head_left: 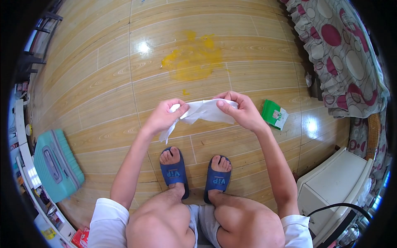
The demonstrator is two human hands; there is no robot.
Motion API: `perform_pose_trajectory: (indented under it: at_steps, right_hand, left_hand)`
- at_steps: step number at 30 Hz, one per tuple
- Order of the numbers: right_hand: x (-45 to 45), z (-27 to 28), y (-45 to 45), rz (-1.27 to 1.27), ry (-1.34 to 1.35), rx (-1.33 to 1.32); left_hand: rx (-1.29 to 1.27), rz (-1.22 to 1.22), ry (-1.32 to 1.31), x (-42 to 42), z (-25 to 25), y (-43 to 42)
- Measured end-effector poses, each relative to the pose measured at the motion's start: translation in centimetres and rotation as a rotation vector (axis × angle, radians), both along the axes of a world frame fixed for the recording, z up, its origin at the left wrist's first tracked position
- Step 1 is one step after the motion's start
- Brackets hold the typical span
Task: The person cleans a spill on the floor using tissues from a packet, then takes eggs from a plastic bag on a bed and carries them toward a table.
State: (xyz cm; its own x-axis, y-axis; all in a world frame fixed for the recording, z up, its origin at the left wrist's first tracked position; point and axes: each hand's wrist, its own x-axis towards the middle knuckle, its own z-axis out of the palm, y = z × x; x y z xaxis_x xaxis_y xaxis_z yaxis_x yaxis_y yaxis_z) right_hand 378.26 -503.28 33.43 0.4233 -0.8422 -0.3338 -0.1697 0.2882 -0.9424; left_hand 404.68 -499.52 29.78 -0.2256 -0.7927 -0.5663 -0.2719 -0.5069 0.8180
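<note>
1. A white sheet (206,110), thin and creased, is at the centre, above the floor, stretched between the two hands; a loose end droops at its 8 o'clock.
2. The left hand (165,115) pinches it at 9 o'clock, thumb and fingers clamped on the material; the right hand (239,109) pinches it at 3 o'clock, thumb on top.
3. A yellow spill (194,72) spreads wet and uneven on the floor at 12 o'clock, well apart from the sheet, with a small blot nearer.
4. A green-and-white packet (273,114) lies at 3 o'clock, near the right hand.
5. Blue slippers (217,179) are on the person's feet at 6 o'clock.
6. The floor (103,99) has glossy wood-patterned planks with pale joints and bright reflections.
7. Around it: a patterned cloth (331,37) hangs at 2 o'clock, a white cabinet (318,200) stands at 4, a mint suitcase (68,161) between 8 and 9.
8. The sheet and palms hide some fingertips. The dark rounded border cuts off the cloth and the crowded shelves on the left, whose small contents are hard to make out.
</note>
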Motion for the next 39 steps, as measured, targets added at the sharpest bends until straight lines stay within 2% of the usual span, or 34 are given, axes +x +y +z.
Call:
perform_pose_trajectory:
  at_steps: [1, 2, 4, 5, 7, 8, 10, 12, 14, 15, 16, 18, 21, 24, 26, 29, 33, 35, 36, 38, 39]
  right_hand:
    - [0.1, 0.5, 0.0, -0.009, 0.025, 0.117]
    - [0.2, 0.0, 0.0, -0.008, 0.024, 0.118]
    - [0.2, -1.7, -0.2, -0.129, 0.169, -0.171]
    - [0.2, -2.3, -0.1, -0.129, 0.169, -0.171]
    - [0.3, -2.8, 0.1, -0.161, 0.643, -0.558]
    - [0.4, -2.9, 0.5, -0.161, 0.642, -0.558]
    - [1.3, -2.3, 1.6, -0.225, 0.478, -0.125]
    - [1.6, -2.7, 2.3, -0.179, 0.376, -0.034]
    - [2.1, -2.3, 3.0, -0.096, -0.035, 0.51]
    - [2.3, -2.6, 3.3, -0.095, -0.036, 0.506]
    - [2.5, -3.3, 3.8, -0.125, -0.076, 0.477]
    - [2.6, -3.6, 4.3, -0.153, -0.116, 0.443]
    - [2.5, -3.5, 4.4, -0.243, -0.064, 0.326]
    - [2.5, -3.4, 4.0, -0.293, -0.026, 0.204]
    - [2.4, -2.9, 3.1, -0.31, -0.008, 0.082]
    - [2.1, -2.2, 2.7, -0.319, -0.01, 0.043]
    - [2.2, -1.6, 3.0, -0.295, 0.107, -0.025]
    - [2.4, -1.1, 3.1, -0.275, 0.166, -0.067]
    - [2.5, -0.8, 3.2, -0.238, 0.219, -0.129]
    - [2.9, 0.0, 3.2, -0.2, 0.272, -0.188]
    - [3.1, 0.4, 3.2, -0.163, 0.318, -0.24]
  left_hand:
    - [0.057, -0.049, -0.002, 0.0, 0.0, 0.2]
    - [0.058, -0.048, -0.003, -0.1, 0.0, 0.4]
    - [-0.04, -0.019, 0.006, -0.5, 0.2, 0.7]
    - [-0.041, -0.019, 0.005, -0.6, 0.0, 0.9]
    - [-0.282, 0.063, 0.068, -1.0, -0.5, 1.3]
    - [-0.283, 0.064, 0.068, -1.3, -0.5, 1.5]
    - [-0.339, 0.085, 0.151, -2.0, -0.3, 1.9]
    - [-0.322, 0.086, 0.179, -2.6, -0.4, 2.0]
    - [-0.305, 0.086, 0.207, -3.3, -0.2, 2.4]
    - [-0.237, 0.082, 0.252, -3.6, 0.2, 2.6]
    - [-0.168, 0.078, 0.296, -3.8, 0.4, 2.9]
    - [-0.19, 0.056, 0.268, -3.9, 0.3, 3.5]
    - [-0.193, 0.1, 0.138, -4.2, 0.4, 4.5]
    - [-0.297, 0.099, 0.061, -4.3, 0.1, 4.8]
    - [-0.147, 0.196, 0.093, -4.5, 0.7, 4.4]
    - [-0.013, 0.219, 0.082, -4.5, 1.0, 4.1]
    - [0.046, 0.235, 0.102, -4.5, -0.7, 4.0]
    - [-0.677, 0.333, -0.227, -5.1, -1.9, 3.8]
    - [-0.674, 0.332, -0.227, -5.3, -1.1, 3.6]
    - [-0.451, 0.349, 0.034, -5.5, 1.4, 2.9]
    - [-0.379, 0.33, 0.053, -5.5, 1.6, 2.6]
